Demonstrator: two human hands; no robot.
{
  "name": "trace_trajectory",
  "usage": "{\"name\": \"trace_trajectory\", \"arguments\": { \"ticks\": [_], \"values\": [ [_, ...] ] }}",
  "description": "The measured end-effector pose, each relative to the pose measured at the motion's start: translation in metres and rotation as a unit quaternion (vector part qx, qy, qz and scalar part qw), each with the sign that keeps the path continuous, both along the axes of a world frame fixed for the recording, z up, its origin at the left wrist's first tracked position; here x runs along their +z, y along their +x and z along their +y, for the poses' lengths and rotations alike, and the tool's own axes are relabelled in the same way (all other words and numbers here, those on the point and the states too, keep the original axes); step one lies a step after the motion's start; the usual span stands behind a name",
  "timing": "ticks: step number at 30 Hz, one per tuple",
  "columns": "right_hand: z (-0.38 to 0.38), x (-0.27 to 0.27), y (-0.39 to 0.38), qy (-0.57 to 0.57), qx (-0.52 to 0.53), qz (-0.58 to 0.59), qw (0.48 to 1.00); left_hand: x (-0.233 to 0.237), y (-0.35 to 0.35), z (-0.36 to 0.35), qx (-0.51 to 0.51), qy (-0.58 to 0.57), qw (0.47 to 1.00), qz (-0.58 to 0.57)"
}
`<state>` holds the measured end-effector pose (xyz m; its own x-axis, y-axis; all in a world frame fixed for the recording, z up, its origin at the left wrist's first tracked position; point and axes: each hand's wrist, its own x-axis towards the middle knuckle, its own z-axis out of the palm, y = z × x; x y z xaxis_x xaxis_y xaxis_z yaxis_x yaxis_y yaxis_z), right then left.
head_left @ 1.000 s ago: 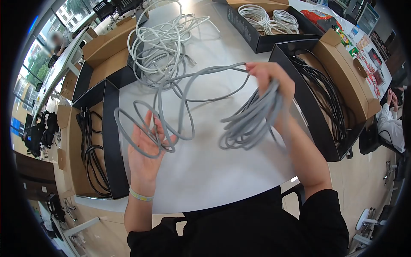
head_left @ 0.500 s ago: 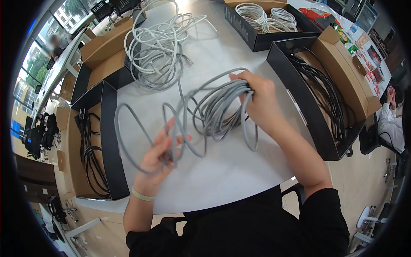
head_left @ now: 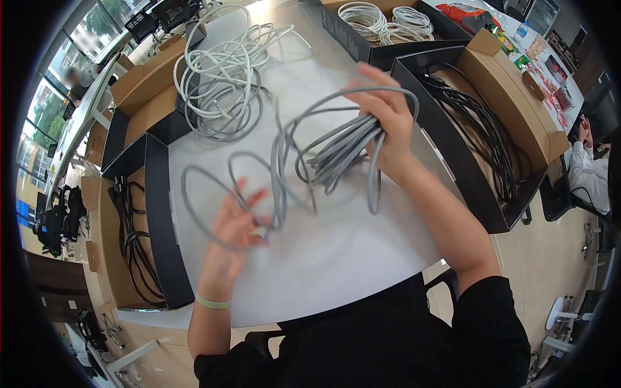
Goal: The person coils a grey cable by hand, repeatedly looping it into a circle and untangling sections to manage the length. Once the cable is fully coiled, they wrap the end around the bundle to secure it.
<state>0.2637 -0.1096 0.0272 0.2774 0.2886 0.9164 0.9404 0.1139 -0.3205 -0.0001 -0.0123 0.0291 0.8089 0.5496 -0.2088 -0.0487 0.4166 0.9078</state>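
Observation:
A long grey cable [head_left: 339,155] is gathered in loose coils above the white table. My right hand [head_left: 388,126] is closed round the top of the thick bundle, thumb over it, with some fingers raised and one loop passing over them. My left hand [head_left: 234,223], smeared by motion, has loose loops of the same cable running through its partly curled fingers. Behind my hands lies a tangled heap of white cables [head_left: 223,61], with grey coils [head_left: 223,123] at its near side.
Open black boxes stand around the white table [head_left: 291,278]. Black cables [head_left: 132,239] fill the left one, more black cables [head_left: 482,142] the right one. Coiled white cables [head_left: 385,24] sit in the far right box. A brown-lined box [head_left: 149,119] stands far left. A person [head_left: 588,171] sits at right.
My right hand has raised and spread some fingers, and a cable loop now passes over them. My left hand has shifted slightly with its loops. The whole view has tilted a little.

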Motion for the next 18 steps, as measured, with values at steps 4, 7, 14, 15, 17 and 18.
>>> {"name": "trace_trajectory", "arguments": {
  "ticks": [4, 7, 14, 15, 17, 18],
  "values": [
    [-0.005, -0.002, -0.002, -0.049, 0.106, 0.003, 0.993, 0.005, -0.001, 0.005, 0.287, 0.219, 0.931, -0.052],
    [-0.005, 0.005, -0.013, -0.059, 0.109, -0.055, 0.991, 0.018, 0.006, -0.003, 0.387, 0.435, 0.807, -0.102],
    [-0.007, 0.016, -0.040, -0.031, 0.160, -0.181, 0.970, 0.013, 0.004, -0.023, 0.148, 0.774, 0.615, 0.035],
    [-0.005, 0.015, -0.045, -0.008, 0.163, -0.209, 0.964, 0.014, 0.008, -0.022, 0.128, 0.783, 0.607, 0.048],
    [-0.009, 0.016, -0.050, -0.020, 0.198, -0.245, 0.949, 0.017, 0.010, -0.023, 0.108, 0.791, 0.599, 0.064],
    [-0.011, 0.017, -0.050, -0.020, 0.201, -0.244, 0.949, 0.018, 0.010, -0.023, 0.109, 0.793, 0.594, 0.073]
  ]
}}
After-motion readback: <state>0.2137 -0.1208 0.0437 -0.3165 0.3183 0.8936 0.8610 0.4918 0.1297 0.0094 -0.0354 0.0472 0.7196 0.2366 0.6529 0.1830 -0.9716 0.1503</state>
